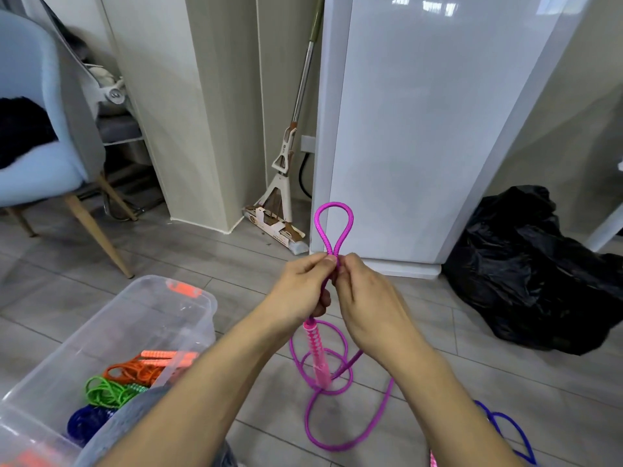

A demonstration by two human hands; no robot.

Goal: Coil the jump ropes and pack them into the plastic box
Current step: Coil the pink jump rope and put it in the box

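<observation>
A magenta jump rope [333,214] stands up in a loop above my two hands. My left hand [300,284] grips the rope below the loop, and the pink ribbed handle [317,352] hangs down from it. My right hand [367,298] pinches the rope at the base of the loop, touching the left hand. The rest of the rope trails in loose curls on the floor [323,416]. A clear plastic box [111,332] sits at the lower left. It holds coiled orange [135,369], green [108,392] and blue [84,423] ropes.
A dark blue rope [509,429] lies on the floor at the lower right. A black plastic bag [529,274] sits right of a white cabinet [414,136]. A mop [286,183] leans in the corner. A light blue chair [37,129] stands at the left.
</observation>
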